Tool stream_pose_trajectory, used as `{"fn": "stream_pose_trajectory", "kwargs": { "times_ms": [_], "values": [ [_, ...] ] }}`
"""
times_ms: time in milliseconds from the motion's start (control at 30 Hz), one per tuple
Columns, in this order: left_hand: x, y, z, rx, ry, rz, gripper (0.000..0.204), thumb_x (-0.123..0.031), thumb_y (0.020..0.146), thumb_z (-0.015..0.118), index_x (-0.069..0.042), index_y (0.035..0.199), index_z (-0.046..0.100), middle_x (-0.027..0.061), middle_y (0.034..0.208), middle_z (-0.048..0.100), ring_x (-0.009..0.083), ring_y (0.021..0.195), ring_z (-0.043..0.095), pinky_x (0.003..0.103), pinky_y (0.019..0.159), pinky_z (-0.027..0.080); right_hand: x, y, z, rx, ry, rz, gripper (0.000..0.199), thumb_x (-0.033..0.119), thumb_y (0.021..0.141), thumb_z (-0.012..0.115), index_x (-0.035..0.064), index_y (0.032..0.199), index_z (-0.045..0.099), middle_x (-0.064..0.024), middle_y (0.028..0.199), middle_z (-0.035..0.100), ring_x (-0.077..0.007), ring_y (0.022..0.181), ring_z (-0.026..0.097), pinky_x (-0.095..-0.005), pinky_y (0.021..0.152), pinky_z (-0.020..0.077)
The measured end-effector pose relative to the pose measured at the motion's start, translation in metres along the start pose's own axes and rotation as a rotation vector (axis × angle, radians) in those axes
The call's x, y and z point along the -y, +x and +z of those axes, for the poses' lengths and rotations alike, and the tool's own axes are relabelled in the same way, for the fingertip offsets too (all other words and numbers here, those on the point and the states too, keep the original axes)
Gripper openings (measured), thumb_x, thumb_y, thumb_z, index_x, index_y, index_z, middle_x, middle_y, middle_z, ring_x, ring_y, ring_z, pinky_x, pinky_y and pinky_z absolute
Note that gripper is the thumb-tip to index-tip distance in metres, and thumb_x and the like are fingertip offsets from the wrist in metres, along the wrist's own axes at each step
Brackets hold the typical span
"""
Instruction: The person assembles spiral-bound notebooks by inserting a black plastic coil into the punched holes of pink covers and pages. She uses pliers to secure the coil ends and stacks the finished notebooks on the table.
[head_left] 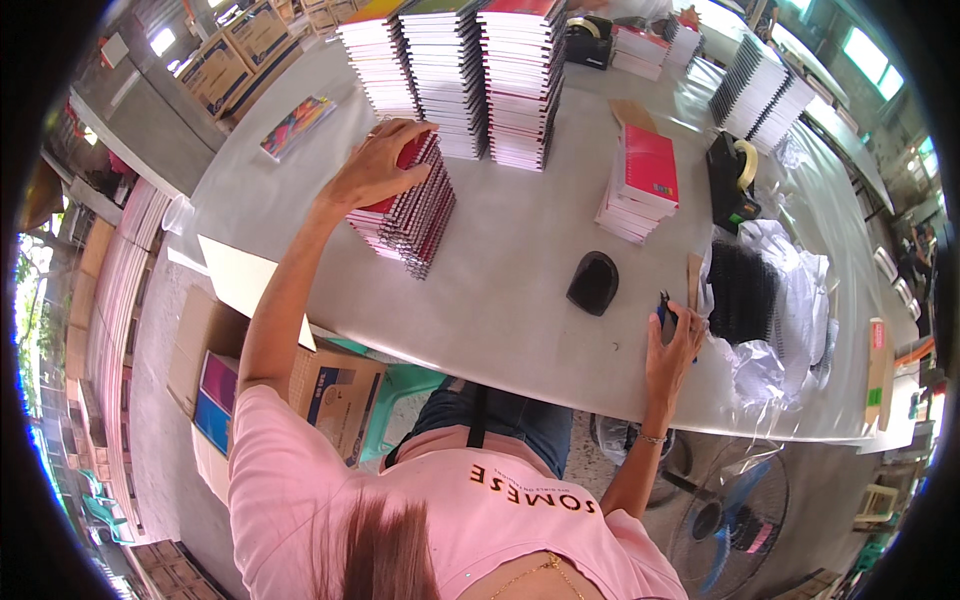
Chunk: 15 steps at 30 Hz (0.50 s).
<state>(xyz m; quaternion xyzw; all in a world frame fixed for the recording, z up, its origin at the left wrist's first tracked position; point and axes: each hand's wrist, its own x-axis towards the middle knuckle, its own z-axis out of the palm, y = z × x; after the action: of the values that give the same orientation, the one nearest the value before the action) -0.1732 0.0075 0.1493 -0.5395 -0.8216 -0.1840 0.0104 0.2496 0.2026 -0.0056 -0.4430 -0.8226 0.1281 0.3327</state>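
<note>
My left hand [378,168] reaches over the top of a short stack of red spiral notebooks [418,225], thumb and fingers curled around the uppermost one. The wire-bound edges of this stack face right. On the table's right side, my right hand [677,338] is closed around a small black-and-blue tool [667,306] that looks like pliers; most of it is hidden by the fingers. A black cup-shaped object [594,283] lies left of that hand. Farther off sits a stack of notebooks with a red cover on top [647,165].
Tall notebook stacks [445,85] stand at the far middle. A black tape dispenser [733,180] is at the right, near black binding coils [740,290] in white plastic. A colourful booklet [298,127] lies far left. A cardboard box [340,400] and a fan [730,520] stand below.
</note>
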Motion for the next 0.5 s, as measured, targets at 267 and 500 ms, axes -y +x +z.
{"fn": "stream_pose_trajectory", "kwargs": {
  "times_ms": [267, 500],
  "values": [
    [-0.015, 0.019, -0.004, 0.099, 0.121, -0.128, 0.058, -0.042, 0.083, 0.067, -0.012, 0.13, 0.056, 0.0117, 0.136, 0.052, 0.0373, 0.131, 0.043, 0.049, 0.11, 0.036, -0.002, 0.001, 0.001, -0.013, 0.026, -0.01, 0.035, 0.024, 0.089, 0.069, 0.0091, 0.118, 0.058, -0.0147, 0.119, 0.054, -0.035, 0.12, 0.047, -0.0502, 0.106, 0.0345],
    [-0.004, 0.028, -0.001, 0.074, 0.09, -0.095, 0.054, -0.042, 0.082, 0.07, -0.008, 0.123, 0.061, 0.0176, 0.125, 0.062, 0.0374, 0.122, 0.052, 0.044, 0.108, 0.038, -0.003, 0.002, 0.001, -0.057, 0.051, -0.036, 0.033, 0.022, 0.088, 0.07, 0.0082, 0.116, 0.059, -0.0151, 0.118, 0.055, -0.0354, 0.119, 0.047, -0.0494, 0.105, 0.0342]
  ]
}}
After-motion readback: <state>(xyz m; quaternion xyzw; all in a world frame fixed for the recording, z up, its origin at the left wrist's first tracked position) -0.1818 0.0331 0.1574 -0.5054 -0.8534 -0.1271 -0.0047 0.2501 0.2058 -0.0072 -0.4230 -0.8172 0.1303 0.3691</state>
